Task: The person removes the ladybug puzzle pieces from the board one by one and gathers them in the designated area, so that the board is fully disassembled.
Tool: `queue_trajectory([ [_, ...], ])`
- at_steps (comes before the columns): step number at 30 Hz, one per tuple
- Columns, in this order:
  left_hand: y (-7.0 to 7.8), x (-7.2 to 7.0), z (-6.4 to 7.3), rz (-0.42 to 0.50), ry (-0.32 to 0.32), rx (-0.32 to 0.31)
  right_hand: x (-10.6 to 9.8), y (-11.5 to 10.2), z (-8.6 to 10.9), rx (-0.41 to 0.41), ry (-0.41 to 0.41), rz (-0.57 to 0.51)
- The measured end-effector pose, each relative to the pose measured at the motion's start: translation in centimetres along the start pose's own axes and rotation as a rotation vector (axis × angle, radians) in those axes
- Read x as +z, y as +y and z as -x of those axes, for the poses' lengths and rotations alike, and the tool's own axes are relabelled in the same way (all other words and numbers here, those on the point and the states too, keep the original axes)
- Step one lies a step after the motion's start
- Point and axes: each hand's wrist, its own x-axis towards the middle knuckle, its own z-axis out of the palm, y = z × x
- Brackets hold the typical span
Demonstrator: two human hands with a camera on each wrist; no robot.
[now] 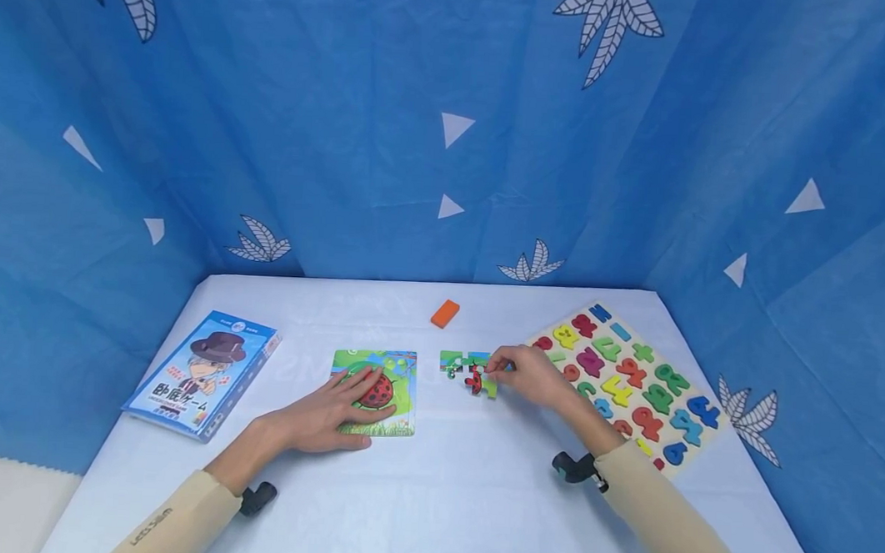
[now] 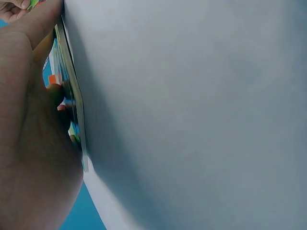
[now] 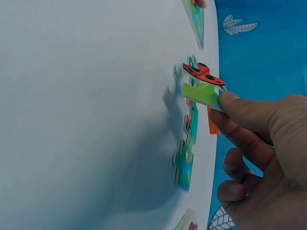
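Note:
My left hand (image 1: 322, 418) lies with spread fingers on a square picture board (image 1: 402, 412) with a ladybug on a green ground. From the left wrist view, the board's edge (image 2: 76, 96) shows beside the palm. Between thumb and forefinger, my right hand (image 3: 261, 143) pinches a jigsaw piece (image 3: 204, 84) printed with red ladybug and green. This piece is held tilted, just above other jigsaw pieces (image 3: 184, 163) on the table. In the head view those loose pieces (image 1: 449, 359) sit right of the board, partly covered by the right fingers.
An orange block (image 1: 445, 313) lies behind the pieces. On the right, under the right forearm, is a board of coloured numbers and signs (image 1: 619, 353). A blue game box (image 1: 205, 373) stands at the left of the white table (image 1: 430, 510). Blue cloth (image 1: 345, 138) hangs behind.

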Motion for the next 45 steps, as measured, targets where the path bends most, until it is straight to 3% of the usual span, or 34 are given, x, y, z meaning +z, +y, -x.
queue_trajectory([
  [8,0.0,0.0,0.1,-0.005,0.029,0.027,-1.1,1.8,0.6,-0.013,-0.072,0.031],
  [17,0.1,-0.1,0.0,0.001,0.011,0.004,-1.7,3.3,0.4,0.007,-0.071,0.088],
  [24,0.2,-0.2,0.1,0.003,-0.008,-0.013,-1.6,3.5,0.2,0.012,-0.072,0.099],
  [37,0.2,-0.3,0.1,-0.009,0.029,0.023,-1.5,3.1,-0.1,0.066,-0.057,0.166],
  [45,0.2,-0.2,0.1,-0.008,0.008,0.0,-1.1,3.2,0.0,0.069,-0.054,0.175],
])
